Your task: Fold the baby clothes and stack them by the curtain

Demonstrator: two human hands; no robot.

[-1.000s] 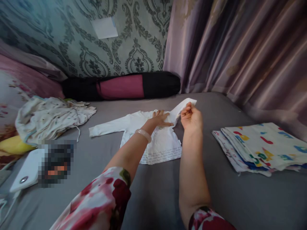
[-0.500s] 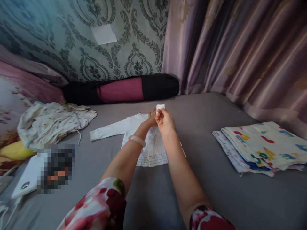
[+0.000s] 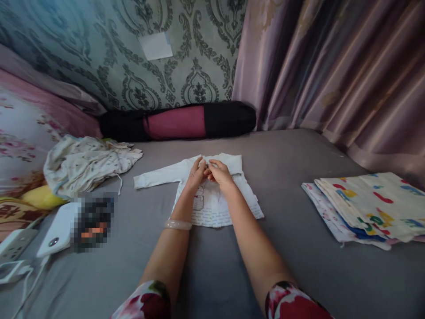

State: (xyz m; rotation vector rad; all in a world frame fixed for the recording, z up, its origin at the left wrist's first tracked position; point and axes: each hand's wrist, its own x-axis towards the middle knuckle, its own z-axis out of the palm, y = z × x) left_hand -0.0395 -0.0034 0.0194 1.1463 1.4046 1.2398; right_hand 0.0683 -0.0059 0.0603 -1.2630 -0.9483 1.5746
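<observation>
A small white long-sleeved shirt (image 3: 226, 212) lies flat on the bed, with a drawing on its front and rows of print along the hem. Its left sleeve stretches out sideways; the right one is folded inward over the chest. My left hand (image 3: 197, 173), with a pale bangle on the wrist, meets my right hand (image 3: 219, 172) at the upper chest. Both have bent fingers pinched on the folded sleeve's end, which they mostly hide.
Folded printed cloths (image 3: 372, 204) are stacked on the right. At left lie a crumpled patterned cloth (image 3: 86, 161), a white device (image 3: 61, 228) beside a blurred patch, and a power strip (image 3: 16, 243) with cables. A long black and maroon bag (image 3: 175, 122) lies along the wall.
My right hand brought the sleeve inward from the right and lowered it onto the chest. My left hand shifted from lying spread on the shirt to meet the right at the sleeve.
</observation>
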